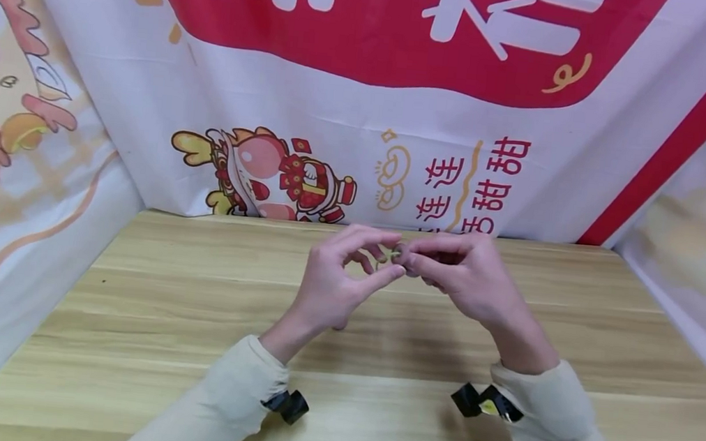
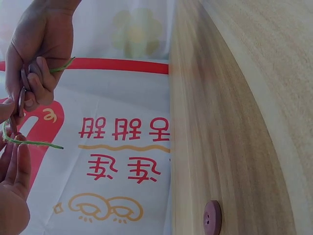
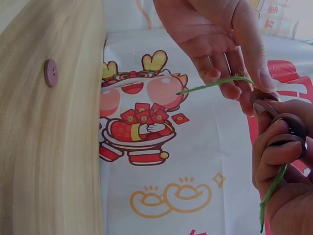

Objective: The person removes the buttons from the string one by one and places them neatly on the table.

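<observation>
Ahead of the chest, my two hands meet over the table. My right hand (image 1: 470, 276) grips several dark round buttons (image 3: 291, 128) strung on a green cord (image 3: 275, 188), whose tail hangs below its fingers. My left hand (image 1: 338, 279) comes from the other side, its thumb and fingertips pinching the outermost button (image 3: 262, 95). From there the other end of the cord sticks out past the left fingers, seen as a green strand (image 2: 41, 143) in the left wrist view. A loose purplish button (image 3: 51, 73) lies on the table, below the hands.
The wooden table (image 1: 194, 305) runs back to a white printed cloth (image 1: 363, 109) hanging behind it. More printed cloth (image 1: 37, 151) hangs at the sides. Black straps with small cameras (image 1: 488, 402) sit on the cream sleeves.
</observation>
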{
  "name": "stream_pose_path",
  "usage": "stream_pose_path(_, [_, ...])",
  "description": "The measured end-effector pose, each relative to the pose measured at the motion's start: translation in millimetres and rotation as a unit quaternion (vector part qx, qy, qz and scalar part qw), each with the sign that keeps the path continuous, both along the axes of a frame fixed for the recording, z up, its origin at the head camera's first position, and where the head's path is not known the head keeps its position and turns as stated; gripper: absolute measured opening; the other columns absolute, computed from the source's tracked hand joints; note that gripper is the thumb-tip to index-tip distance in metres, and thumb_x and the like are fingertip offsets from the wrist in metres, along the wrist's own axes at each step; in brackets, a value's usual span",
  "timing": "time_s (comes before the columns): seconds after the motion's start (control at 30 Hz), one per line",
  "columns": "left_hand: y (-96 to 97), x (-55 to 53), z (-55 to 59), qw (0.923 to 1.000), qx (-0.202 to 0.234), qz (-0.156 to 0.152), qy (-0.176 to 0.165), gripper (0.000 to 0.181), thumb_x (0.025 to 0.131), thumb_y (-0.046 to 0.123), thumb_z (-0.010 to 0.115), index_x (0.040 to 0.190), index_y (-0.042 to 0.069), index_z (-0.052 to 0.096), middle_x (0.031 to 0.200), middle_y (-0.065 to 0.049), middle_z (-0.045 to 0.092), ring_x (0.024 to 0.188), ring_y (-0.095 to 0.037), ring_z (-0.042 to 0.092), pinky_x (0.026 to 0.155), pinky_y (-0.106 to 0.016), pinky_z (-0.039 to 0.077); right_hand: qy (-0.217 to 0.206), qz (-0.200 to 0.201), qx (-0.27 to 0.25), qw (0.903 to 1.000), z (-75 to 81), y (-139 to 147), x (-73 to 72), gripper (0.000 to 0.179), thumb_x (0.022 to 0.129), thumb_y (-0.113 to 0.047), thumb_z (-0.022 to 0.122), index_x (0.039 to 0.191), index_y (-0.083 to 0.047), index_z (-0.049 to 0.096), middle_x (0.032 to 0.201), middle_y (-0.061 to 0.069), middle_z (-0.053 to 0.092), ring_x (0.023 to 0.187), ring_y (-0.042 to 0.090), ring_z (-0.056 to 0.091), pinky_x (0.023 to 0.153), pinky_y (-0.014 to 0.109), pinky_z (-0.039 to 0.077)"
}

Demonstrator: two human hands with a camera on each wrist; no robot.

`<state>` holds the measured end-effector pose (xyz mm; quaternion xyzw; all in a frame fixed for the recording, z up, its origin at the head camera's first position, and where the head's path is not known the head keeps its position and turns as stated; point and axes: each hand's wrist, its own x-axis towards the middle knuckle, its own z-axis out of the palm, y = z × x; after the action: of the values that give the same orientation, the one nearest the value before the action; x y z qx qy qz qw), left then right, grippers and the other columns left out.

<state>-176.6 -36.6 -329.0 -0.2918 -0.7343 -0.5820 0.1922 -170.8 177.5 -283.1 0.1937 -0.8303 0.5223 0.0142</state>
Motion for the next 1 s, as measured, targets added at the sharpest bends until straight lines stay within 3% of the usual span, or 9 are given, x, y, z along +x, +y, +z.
stream_pose_path(0.2, [-0.9,-0.4,-0.4,1.0000,-0.004,0.005,0.006,0.032,0.088,0.015,0.089,0.119,0.010,0.080,0.111,-0.001,0.078,0.093,-0.019,0.071,0.081,-0.028,0.062,-0.006,-0.006,0.010,0.9999,-0.2,-1.8,0.5,0.013,0.098,-0.019,0.078,0.109,-0.013,0.083,0.084,0.006,0.072,0.068,0.017,0.058,0.054,0.027,0.048])
stream_pose_path(0.47, [-1.1,-1.0,-0.4,1.0000,-0.003,0.006,0.006,0.030,0.089,0.015,0.087,0.118,0.011,0.080,0.110,0.000,0.078,0.092,-0.012,0.070,0.079,-0.028,0.062,0.002,-0.005,0.007,1.0000,0.6,-3.3,-0.3,0.015,0.097,-0.016,0.078,0.109,-0.006,0.083,0.086,0.007,0.075,0.071,0.014,0.062,0.058,0.026,0.051])
stream_pose_path(1.0, [-1.0,0.2,-1.4,0.9997,0.023,-0.004,-0.004,0.027,0.091,0.010,0.084,0.117,0.009,0.079,0.111,-0.001,0.077,0.093,-0.014,0.070,0.085,-0.029,0.061,-0.002,-0.008,0.013,0.9999,3.3,-1.6,2.1,0.014,0.098,-0.018,0.078,0.109,-0.012,0.083,0.090,0.006,0.076,0.071,0.017,0.061,0.058,0.027,0.051])
